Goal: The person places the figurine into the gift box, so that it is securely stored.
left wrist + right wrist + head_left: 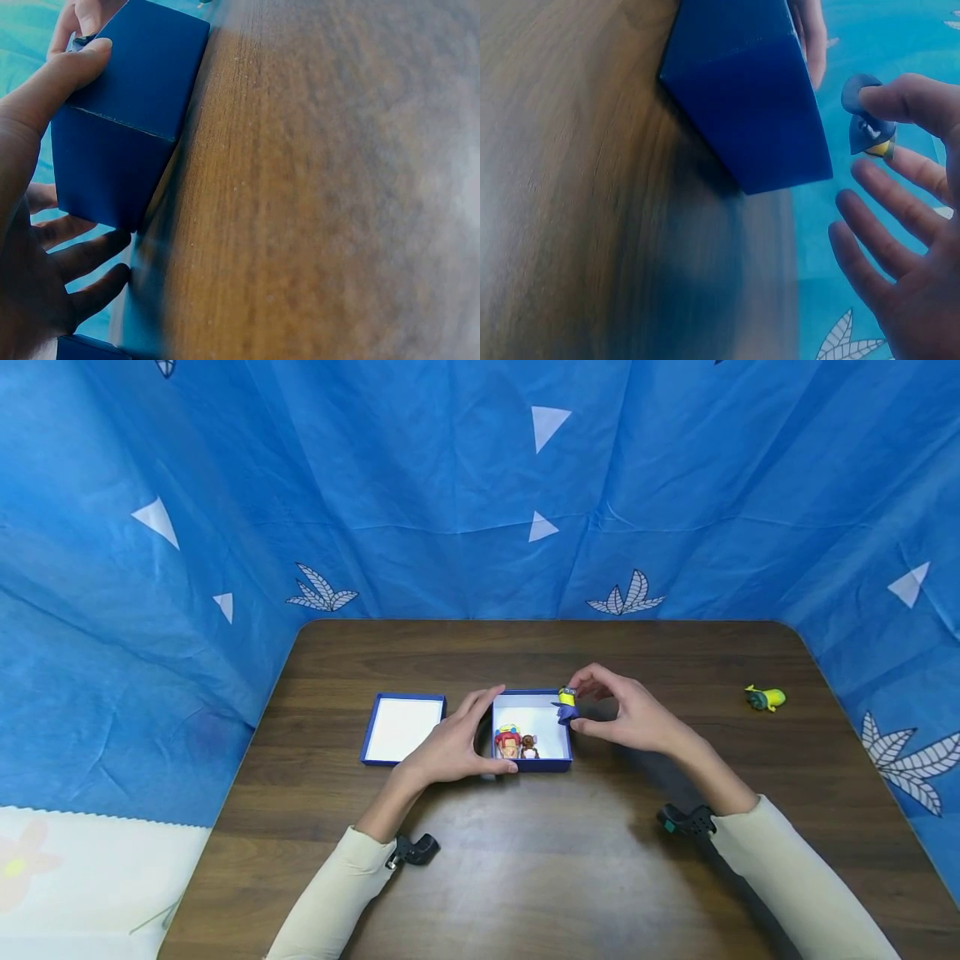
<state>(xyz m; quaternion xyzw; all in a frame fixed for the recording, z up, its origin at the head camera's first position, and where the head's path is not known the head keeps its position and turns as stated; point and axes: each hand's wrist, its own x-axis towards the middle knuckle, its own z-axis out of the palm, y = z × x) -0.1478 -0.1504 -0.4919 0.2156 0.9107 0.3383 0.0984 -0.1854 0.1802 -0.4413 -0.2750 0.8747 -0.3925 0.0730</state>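
A blue open-topped box (532, 766) with a white inside stands on the table. My left hand (453, 743) holds it by its left end, thumb on the front wall and fingers toward the back; the left wrist view shows the thumb (94, 60) on the blue wall. Inside, at the front left, lie a red-haired toy figure (507, 743) and a small brown toy figure (529, 747). Over the box's right edge, my right hand (626, 714) pinches a yellow and blue-purple minion figurine (567, 706) between thumb and fingers. The figurine (868, 127) is raised above the box rim.
To the left of the box lies its white-lined blue lid (405, 729), partly behind the left hand. A yellow and green toy figure (765, 698) lies at the table's far right. Blue patterned cloth (465, 485) hangs behind the wooden table (525, 860).
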